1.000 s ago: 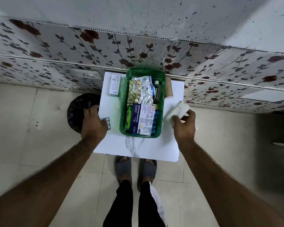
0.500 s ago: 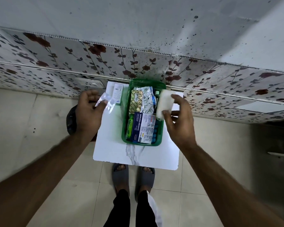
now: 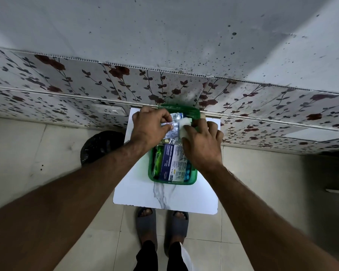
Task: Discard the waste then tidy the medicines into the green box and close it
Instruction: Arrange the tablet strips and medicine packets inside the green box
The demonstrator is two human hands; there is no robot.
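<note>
small white table (image 3: 137, 194), green box (image 3: 192, 179), floral wall panels (image 3: 86, 79), tiled floor (image 3: 37, 145)

A small white marble-look table (image 3: 137, 192) stands on beige floor tiles (image 3: 47, 145) against a flower-patterned wall panel (image 3: 86, 81).

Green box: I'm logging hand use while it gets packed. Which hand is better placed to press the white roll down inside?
Right. The right hand already grips the white roll over the green box. The left hand is busy pinching a silver pill strip.
</note>
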